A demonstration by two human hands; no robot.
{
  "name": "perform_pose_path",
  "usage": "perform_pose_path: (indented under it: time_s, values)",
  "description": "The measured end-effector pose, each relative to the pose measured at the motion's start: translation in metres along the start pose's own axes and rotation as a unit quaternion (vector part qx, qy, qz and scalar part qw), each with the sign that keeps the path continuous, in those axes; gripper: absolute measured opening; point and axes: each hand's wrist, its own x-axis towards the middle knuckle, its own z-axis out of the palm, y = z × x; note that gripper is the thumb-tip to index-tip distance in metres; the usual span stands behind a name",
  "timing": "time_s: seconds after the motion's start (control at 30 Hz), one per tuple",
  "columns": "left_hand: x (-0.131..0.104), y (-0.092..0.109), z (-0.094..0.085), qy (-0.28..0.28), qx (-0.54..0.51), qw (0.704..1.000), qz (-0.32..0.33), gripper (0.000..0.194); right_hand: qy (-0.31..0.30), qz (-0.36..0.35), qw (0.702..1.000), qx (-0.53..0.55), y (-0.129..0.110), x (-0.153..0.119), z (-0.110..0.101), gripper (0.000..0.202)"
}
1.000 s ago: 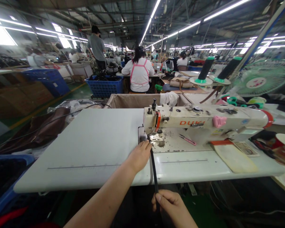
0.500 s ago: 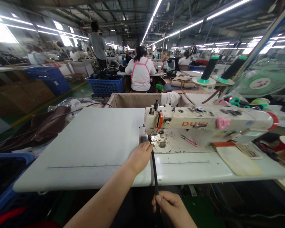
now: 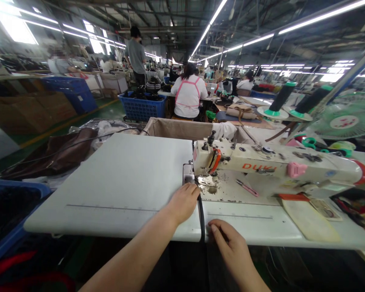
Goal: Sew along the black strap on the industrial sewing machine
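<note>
A narrow black strap [image 3: 202, 221] runs from under the sewing machine's [image 3: 280, 164] presser foot toward me and drops over the table's front edge. My left hand [image 3: 185, 203] lies low on the table, its fingertips closed on the strap just in front of the needle plate [image 3: 205, 181]. Right of the strap, at the table edge, is my right hand [image 3: 229, 243]. Its thumb and forefinger are slightly apart, with nothing visible between them; the other fingers are curled. The strap's lower end is lost against dark cloth below the table.
Pink-handled snips [image 3: 247, 187] lie on the machine bed. A pale yellow pad [image 3: 310, 219] rests at the right. Thread cones [image 3: 280, 99] and a green fan [image 3: 346, 119] stand behind. A fabric-lined bin [image 3: 179, 129] is beyond the table; a blue crate [image 3: 44, 190] sits left. Co-workers sit ahead.
My right hand has let go of the strap's lower part and moved up to the table edge, right of it. My left hand stays on the strap by the needle. The view has shifted slightly.
</note>
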Motion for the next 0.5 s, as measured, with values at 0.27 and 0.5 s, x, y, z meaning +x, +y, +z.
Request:
perform_pose_path:
  time_s: [0.27, 0.5]
  values:
    - [0.026, -0.050, 0.007, 0.034, -0.102, 0.972, -0.208, 0.023, 0.096, -0.085, 0.954, -0.272, 0.018, 0.056, -0.005, 0.052]
    - [0.089, -0.099, 0.018, -0.033, -0.103, 0.958, -0.267, 0.039, 0.145, -0.137, 0.914, -0.353, 0.029, 0.051, 0.002, 0.053]
